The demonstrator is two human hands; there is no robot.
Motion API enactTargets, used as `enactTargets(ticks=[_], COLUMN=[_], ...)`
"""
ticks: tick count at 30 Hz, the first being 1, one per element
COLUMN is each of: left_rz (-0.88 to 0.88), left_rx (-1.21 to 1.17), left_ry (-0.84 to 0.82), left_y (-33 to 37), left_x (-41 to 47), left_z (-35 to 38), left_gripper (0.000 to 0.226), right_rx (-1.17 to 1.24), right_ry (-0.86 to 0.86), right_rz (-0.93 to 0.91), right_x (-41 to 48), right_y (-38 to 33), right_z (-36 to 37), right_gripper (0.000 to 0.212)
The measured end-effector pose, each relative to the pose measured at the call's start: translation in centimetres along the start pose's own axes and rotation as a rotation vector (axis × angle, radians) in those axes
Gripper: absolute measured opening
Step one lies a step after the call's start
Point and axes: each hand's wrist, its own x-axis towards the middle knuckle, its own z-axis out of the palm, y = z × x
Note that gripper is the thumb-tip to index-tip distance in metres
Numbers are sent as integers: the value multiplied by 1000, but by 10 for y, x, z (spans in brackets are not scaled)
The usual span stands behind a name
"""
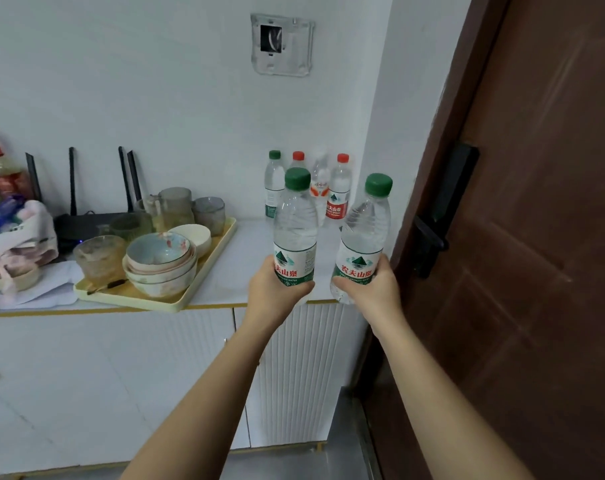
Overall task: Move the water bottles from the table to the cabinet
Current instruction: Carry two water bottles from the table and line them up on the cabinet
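L hand (276, 289) grips a green-cap bottle (295, 230) upright by its lower part; R hand (370, 285) grips a 2nd green-cap bottle (361, 237), tilted a bit right. Both held above the cabinet's (224, 271) front edge. Just beyond the hands, 4 more bottles (339, 192) stand by the wall; tray w/ bowls (162, 261) sits left of L hand.

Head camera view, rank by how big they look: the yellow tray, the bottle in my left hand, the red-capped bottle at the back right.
1. Yellow tray, widest by far.
2. Green-capped bottle in the left hand.
3. Red-capped bottle on the cabinet top; it only looks smaller because it stands farther away, so true size may match.
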Motion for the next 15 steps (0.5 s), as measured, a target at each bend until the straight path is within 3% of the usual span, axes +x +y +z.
enactTargets(ticks=[15], left_rz=[-113], left_rx=[-60], left_ry=[-139], left_y=[-75], left_x=[182], left_z=[91], left_gripper=[49], right_rx=[-118], right_ry=[43], right_rz=[168], right_x=[159], right_y=[77], right_z=[68], right_gripper=[57])
